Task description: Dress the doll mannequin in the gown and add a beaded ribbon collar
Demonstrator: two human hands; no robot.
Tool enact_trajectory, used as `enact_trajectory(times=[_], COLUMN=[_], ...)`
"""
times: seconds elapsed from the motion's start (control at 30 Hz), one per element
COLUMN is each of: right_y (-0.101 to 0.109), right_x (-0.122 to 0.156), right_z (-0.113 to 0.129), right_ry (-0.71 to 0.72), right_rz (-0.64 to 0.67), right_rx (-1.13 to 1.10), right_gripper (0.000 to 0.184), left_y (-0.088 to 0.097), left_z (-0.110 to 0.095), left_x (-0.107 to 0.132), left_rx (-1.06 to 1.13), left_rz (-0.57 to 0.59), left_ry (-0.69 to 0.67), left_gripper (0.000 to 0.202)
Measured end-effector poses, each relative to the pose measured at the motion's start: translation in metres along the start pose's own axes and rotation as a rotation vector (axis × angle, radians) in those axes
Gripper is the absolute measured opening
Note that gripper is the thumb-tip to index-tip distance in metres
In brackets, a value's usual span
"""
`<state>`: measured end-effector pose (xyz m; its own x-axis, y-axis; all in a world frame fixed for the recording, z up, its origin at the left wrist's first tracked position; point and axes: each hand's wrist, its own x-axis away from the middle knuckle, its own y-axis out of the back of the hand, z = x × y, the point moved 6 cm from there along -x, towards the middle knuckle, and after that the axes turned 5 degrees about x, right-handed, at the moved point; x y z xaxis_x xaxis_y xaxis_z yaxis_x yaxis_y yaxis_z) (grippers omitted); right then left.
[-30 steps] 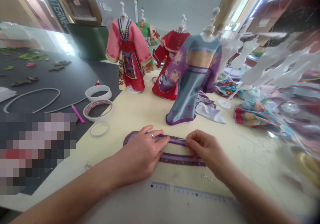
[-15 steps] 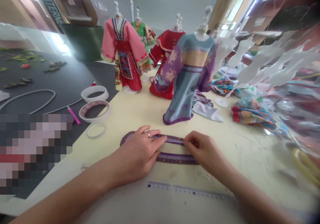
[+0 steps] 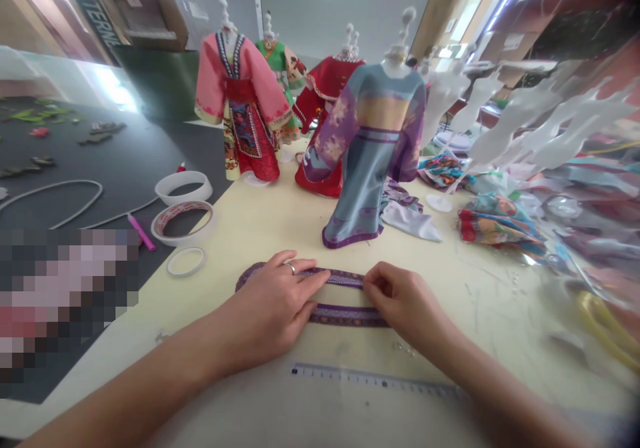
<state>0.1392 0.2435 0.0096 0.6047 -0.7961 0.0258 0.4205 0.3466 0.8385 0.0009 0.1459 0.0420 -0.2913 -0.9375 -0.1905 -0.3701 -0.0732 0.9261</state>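
Note:
A purple patterned fabric trim (image 3: 350, 315) lies in a long U on the pale tabletop, its bend at the left. My left hand (image 3: 285, 295) rests over the bend with fingers stretched out, the fingertips on the upper strip. At the right, my right hand (image 3: 400, 295) pinches the upper strip's end between thumb and curled fingers. That hand also covers the end of the lower strip. Below both hands lies a clear ruler (image 3: 370, 380). A few tiny beads (image 3: 404, 348) sit beside my right wrist.
Behind the trim stand miniature dressed mannequins, among them a blue and purple robe (image 3: 373, 161) and a pink robe (image 3: 245, 101). Tape rolls (image 3: 183, 221) and a pink pen (image 3: 141, 232) lie at left. Folded fabric (image 3: 500, 225), bare white mannequins (image 3: 525, 115) and yellow scissors handles (image 3: 607, 328) are at right.
The view has shifted slightly, so everything appears a little further left. Both hands keep the same hold on the trim.

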Motion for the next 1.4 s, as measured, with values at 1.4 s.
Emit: enact_trajectory(times=[1.4], right_y=[0.0007], right_x=[0.0011], right_z=[0.0084], right_ry=[0.054], right_rz=[-0.014], right_rx=[0.248], right_gripper=[0.009], left_y=[-0.0005], left_z=[0.0033], left_x=[-0.0010], left_rx=[0.012], left_rz=[-0.038], left_ry=[-0.001], left_gripper=[0.034])
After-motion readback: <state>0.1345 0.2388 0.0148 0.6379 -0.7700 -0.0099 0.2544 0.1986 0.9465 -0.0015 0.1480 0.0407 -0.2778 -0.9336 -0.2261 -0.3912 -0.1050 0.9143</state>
